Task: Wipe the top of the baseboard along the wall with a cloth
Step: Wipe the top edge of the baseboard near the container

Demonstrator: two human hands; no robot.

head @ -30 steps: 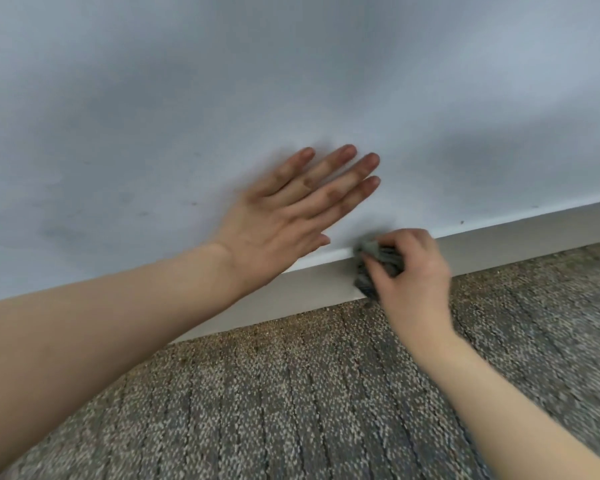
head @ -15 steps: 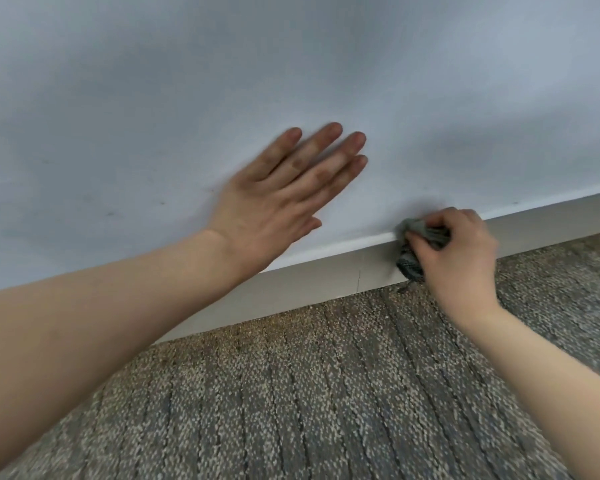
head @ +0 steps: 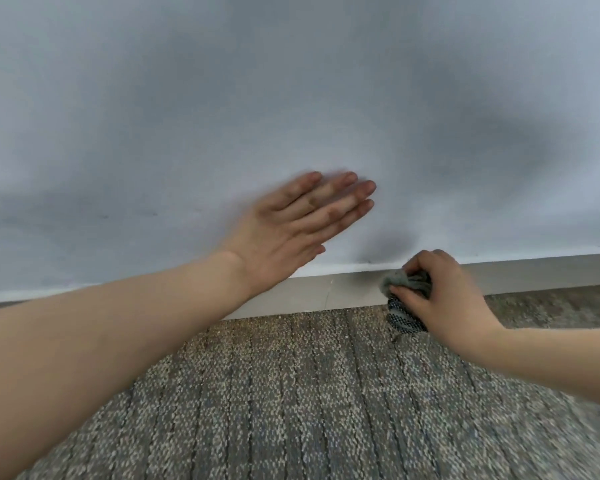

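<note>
Right hand [head: 442, 297] grips the bunched cloth [head: 405, 286], pressed on the top edge of the baseboard [head: 541, 276] under the wall [head: 291, 98]. Baseboard runs left-right, and the stretch still to wipe is probably right of the hand. Left hand [head: 293, 233] flat-fingered at the wall, blurred. Versus a second ago: cloth further right, left hand following.

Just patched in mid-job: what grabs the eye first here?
The left hand, fingers straight and slightly blurred, stretches out in front of the grey wall at centre. Lower right, the right hand grips a bunched grey cloth against the baseboard, just above the speckled carpet.
</note>
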